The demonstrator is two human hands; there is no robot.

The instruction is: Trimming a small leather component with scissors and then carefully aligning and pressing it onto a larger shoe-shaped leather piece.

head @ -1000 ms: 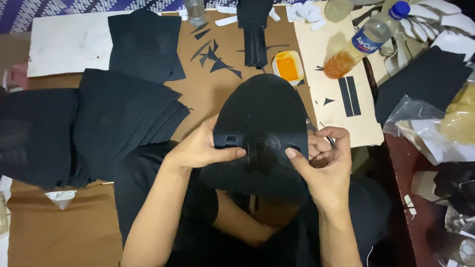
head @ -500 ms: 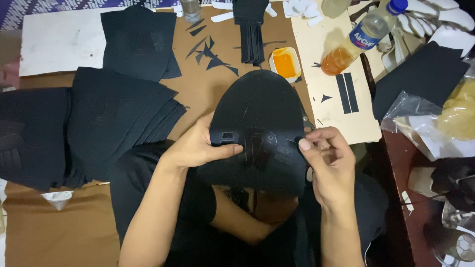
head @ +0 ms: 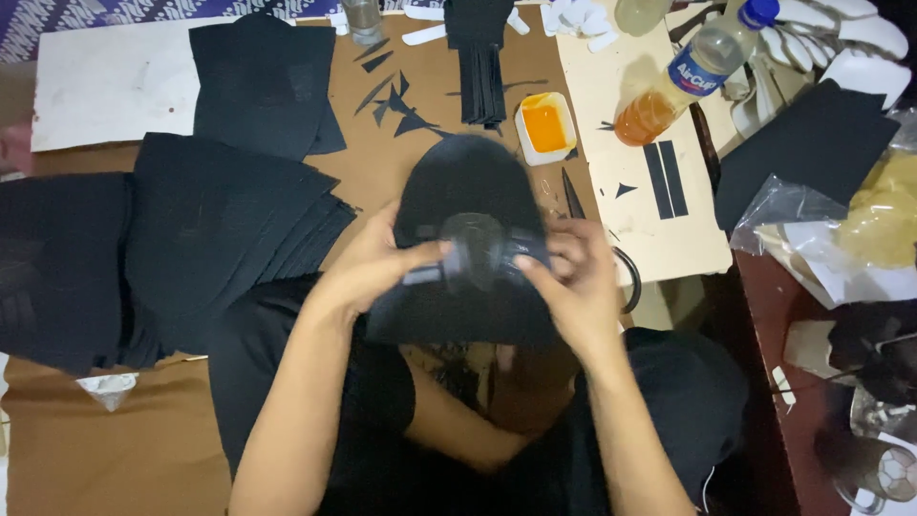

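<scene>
Black dome-shaped foam piece [head: 468, 191] held above the brown surface [head: 382, 162], over the lap; left hand [head: 368, 263] and right hand [head: 573, 282] both clenched on its lower band; probably light, soft, bendable; best gripped at the edges.

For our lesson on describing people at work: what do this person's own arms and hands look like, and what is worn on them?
Both forearms are bare from elbow to wrist, with no sleeves showing on them. The left hand and right hand wear no gloves, and no watch or bracelet shows at either wrist. The frame is too blurred to tell rings. The clothing nearer the body is black.
</scene>
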